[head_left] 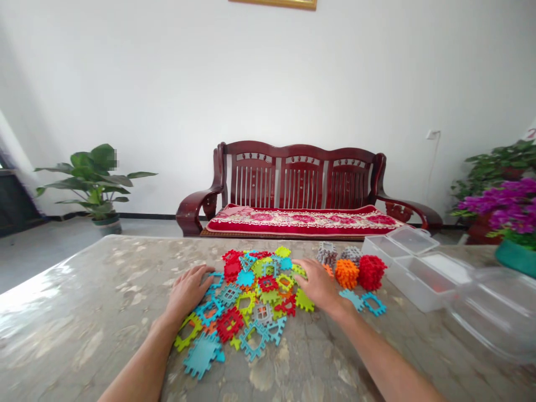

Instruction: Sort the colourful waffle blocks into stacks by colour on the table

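Observation:
A loose pile of plastic interlocking puzzle tiles point(229, 324) in red, blue, green, grey and orange spreads over the table between my hands. My left hand point(190, 289) lies at the pile's left edge, fingers stretched out, their tips by a blue frame-shaped tile point(215, 282). On the other side, my right hand point(317, 283) rests palm down with its fingers reaching over a green tile point(298, 271). Just beyond that hand stand sorted stacks: orange tiles point(347, 273), red tiles point(372, 272) and grey tiles point(327, 254). Two blue tiles point(373, 304) lie near my right forearm.
Clear plastic boxes point(422, 282) with raised lids stand on the right of the patterned table point(104, 318). Purple flowers point(508, 206) in a teal pot are at the far right. Behind the table is a wooden bench point(299, 173); a potted plant point(98, 184) stands left.

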Demonstrator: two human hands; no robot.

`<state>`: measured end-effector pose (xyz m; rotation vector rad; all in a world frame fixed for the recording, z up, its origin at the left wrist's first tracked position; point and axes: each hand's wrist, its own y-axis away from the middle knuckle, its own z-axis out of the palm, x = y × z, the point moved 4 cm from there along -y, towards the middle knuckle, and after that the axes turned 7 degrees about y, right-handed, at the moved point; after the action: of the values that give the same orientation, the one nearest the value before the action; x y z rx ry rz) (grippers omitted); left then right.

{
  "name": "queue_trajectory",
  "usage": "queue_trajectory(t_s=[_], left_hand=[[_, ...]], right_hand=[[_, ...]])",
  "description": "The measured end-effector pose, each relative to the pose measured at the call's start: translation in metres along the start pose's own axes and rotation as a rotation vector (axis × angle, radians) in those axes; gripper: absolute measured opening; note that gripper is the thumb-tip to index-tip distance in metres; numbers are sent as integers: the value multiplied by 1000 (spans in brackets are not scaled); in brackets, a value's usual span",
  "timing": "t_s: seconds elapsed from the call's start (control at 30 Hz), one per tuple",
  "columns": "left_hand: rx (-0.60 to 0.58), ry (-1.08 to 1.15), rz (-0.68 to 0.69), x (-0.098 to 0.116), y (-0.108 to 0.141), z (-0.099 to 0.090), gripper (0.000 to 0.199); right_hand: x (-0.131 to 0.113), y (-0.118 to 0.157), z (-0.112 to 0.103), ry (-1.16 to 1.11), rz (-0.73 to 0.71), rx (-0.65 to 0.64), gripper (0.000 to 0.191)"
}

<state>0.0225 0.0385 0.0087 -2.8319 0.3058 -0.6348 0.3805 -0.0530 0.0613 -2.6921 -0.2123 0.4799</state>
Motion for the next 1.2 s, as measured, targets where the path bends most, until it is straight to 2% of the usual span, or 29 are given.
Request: queue_trajectory(t_s=[0.1, 0.23, 0.47, 0.67, 0.9, 1.2], left_hand=[[1, 3, 5, 1, 1, 0, 37], [10, -6, 10, 2, 1, -1, 36], [-6, -24, -15, 7, 2, -3, 36], [-2, -40, -13, 9, 4, -5, 35], [-27, -40, -28, 12, 5, -7, 35], [-36, -48, -17, 13, 6, -8, 36]], right_hand=[[-20, 3, 18, 23, -2, -59, 42], [-31, -1, 32, 53, 1, -89, 44], [-30, -22, 43, 86, 112, -109, 45], [-28, -26, 57, 142, 111, -70, 45], [-28, -29, 54, 215, 181, -71, 35], [-26, -35, 55, 111, 298, -62, 28]])
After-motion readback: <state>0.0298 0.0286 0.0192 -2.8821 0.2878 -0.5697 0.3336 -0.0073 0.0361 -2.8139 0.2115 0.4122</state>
